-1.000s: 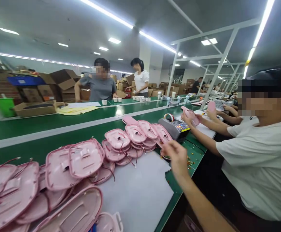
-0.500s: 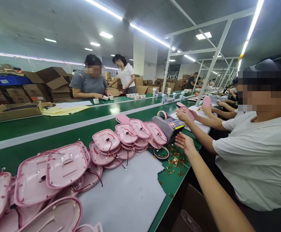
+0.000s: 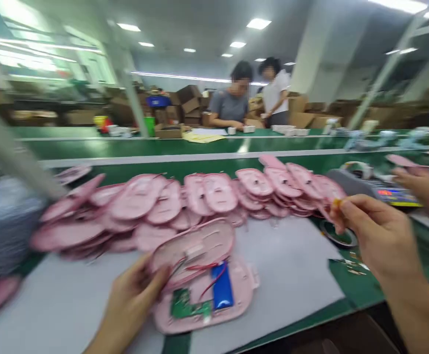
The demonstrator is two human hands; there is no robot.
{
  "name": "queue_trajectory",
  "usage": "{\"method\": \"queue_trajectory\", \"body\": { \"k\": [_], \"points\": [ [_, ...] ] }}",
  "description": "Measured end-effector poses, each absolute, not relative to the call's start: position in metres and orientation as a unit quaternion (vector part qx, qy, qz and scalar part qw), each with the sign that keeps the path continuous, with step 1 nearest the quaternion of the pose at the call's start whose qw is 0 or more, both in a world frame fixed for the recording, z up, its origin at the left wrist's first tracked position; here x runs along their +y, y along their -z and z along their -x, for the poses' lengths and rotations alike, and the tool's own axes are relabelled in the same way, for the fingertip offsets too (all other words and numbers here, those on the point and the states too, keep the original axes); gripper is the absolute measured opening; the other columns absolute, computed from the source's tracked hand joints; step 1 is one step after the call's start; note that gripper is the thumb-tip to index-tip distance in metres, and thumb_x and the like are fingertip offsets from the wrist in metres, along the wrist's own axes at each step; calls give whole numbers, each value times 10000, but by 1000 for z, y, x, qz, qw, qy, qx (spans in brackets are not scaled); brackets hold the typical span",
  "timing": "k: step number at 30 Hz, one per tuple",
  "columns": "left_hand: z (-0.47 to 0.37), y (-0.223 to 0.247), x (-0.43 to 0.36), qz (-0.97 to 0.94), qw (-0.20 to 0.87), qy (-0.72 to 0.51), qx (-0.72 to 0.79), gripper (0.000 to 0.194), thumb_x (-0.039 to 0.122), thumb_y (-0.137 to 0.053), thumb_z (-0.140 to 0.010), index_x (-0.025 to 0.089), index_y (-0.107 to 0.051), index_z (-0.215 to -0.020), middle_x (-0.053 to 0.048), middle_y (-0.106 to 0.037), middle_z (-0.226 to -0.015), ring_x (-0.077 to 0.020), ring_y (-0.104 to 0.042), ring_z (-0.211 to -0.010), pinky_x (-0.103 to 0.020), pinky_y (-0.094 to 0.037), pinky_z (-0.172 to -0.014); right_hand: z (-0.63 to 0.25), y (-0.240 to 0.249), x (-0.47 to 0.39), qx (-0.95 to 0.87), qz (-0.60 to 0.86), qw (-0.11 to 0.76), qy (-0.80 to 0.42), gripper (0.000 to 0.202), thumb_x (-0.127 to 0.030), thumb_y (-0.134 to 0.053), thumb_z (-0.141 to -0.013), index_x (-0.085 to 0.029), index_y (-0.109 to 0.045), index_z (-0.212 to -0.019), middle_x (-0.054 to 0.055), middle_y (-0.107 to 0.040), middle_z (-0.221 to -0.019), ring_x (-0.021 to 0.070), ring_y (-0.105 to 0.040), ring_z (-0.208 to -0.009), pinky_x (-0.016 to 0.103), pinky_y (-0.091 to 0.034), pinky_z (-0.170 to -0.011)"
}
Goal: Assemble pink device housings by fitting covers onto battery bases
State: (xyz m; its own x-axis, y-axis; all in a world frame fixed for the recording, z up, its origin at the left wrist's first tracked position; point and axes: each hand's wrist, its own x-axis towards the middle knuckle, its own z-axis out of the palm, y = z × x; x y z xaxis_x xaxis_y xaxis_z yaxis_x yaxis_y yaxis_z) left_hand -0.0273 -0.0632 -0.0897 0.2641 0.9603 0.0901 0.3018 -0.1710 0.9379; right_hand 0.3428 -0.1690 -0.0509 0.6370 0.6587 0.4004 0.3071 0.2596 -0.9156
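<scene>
My left hand (image 3: 135, 290) grips the left edge of a pink plastic cover (image 3: 196, 241), tilted above a matching pink shell (image 3: 242, 290). In that lower shell lie a green circuit board (image 3: 183, 302) and a flat blue battery (image 3: 222, 286). Red wires run between the two halves. Off to the right, my right hand (image 3: 380, 231) is raised, thumb and fingers pinching a small amber piece of tape (image 3: 337, 202). Behind it stands a grey tape dispenser (image 3: 369, 187) with a lit red display. Motion blurs the picture somewhat.
Stacked pink covers (image 3: 155, 196) line the back of the grey-white sheet (image 3: 281, 260). A black ring (image 3: 338, 235) and tape scraps lie at right. Bubble wrap (image 3: 8, 221) sits at left. A co-worker's hand (image 3: 417, 182) is by the dispenser; two people work across the green bench.
The view has swung left. My right hand, open by the dispenser before, has moved away from it and now pinches a piece of tape. My left hand has come into view, holding the cover.
</scene>
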Motion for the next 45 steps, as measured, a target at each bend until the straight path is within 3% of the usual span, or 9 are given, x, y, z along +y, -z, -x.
{"method": "queue_trajectory", "body": {
  "k": [3, 6, 10, 13, 20, 25, 30, 37, 45],
  "points": [
    [36, 92, -73, -634, 499, -376, 455, 336, 475, -688, -794, 158, -599, -863, 24, -589, -651, -114, -514, -532, -181, -381, -449, -265, 24, -147, -658, 536, 510, -138, 140, -329, -625, -882, -216, -660, -806, 9, -611, -692, 106, -531, -556, 234, -412, -502],
    [31, 94, -75, -617, 557, -395, 391, 265, 393, -649, -847, 149, -609, -945, -17, -649, -842, -143, -592, -729, -198, -480, -618, -199, 17, -114, -819, 433, 356, -122, 160, -272, -530, -941, -201, -630, -839, -2, -600, -758, 100, -522, -640, 236, -387, -577],
    [26, 100, -76, -585, 607, -425, 329, 225, 324, -643, -854, 142, -607, -982, -22, -633, -863, -155, -594, -783, -219, -491, -677, -159, 33, -75, -902, 398, 163, -31, 190, -213, -453, -953, -166, -596, -837, 14, -535, -821, 108, -453, -654, 259, -288, -560],
    [27, 104, -74, -571, 611, -439, 328, 198, 295, -623, -860, 132, -605, -971, -31, -626, -865, -149, -579, -773, -207, -470, -652, -153, 40, -65, -910, 406, 89, -5, 197, -213, -441, -952, -162, -599, -846, 19, -496, -844, 107, -421, -639, 260, -249, -546],
    [26, 108, -75, -584, 592, -450, 326, 163, 222, -577, -860, 126, -621, -983, -12, -592, -790, -105, -505, -665, -162, -399, -554, -148, 46, -72, -889, 445, 83, 64, 182, -255, -481, -927, -183, -616, -827, 13, -513, -845, 107, -412, -617, 250, -207, -528],
    [26, 108, -77, -584, 582, -453, 340, 198, 209, -575, -856, 133, -620, -1032, -39, -626, -878, -136, -560, -752, -178, -439, -601, -141, 49, -69, -869, 476, 90, 96, 164, -294, -563, -866, -193, -625, -752, -1, -548, -783, 121, -433, -609, 259, -190, -529],
    [27, 108, -79, -568, 598, -453, 339, 126, 211, -584, -864, 131, -603, -959, -20, -627, -822, -108, -560, -677, -158, -431, -557, -141, 38, -61, -822, 547, 141, 65, 316, -445, -737, -708, -179, -566, -724, -3, -583, -794, 142, -493, -670, 256, -234, -552],
    [27, 112, -82, -547, 594, -478, 348, 192, 237, -610, -862, 148, -588, -1032, -50, -667, -957, -174, -640, -832, -234, -522, -699, -156, 25, -49, -786, 598, 143, -67, 181, -411, -694, -753, -231, -680, -768, -31, -648, -701, 136, -525, -650, 251, -292, -563],
    [37, 104, -79, -620, 525, -463, 354, 332, 365, -601, -902, 146, -606, -1151, -95, -642, -1149, -249, -599, -1058, -340, -461, -958, -146, 35, -63, -804, 552, 207, -77, 116, -341, -685, -755, -239, -703, -806, -23, -675, -761, 161, -588, -738, 266, -324, -628]
  ]
}}
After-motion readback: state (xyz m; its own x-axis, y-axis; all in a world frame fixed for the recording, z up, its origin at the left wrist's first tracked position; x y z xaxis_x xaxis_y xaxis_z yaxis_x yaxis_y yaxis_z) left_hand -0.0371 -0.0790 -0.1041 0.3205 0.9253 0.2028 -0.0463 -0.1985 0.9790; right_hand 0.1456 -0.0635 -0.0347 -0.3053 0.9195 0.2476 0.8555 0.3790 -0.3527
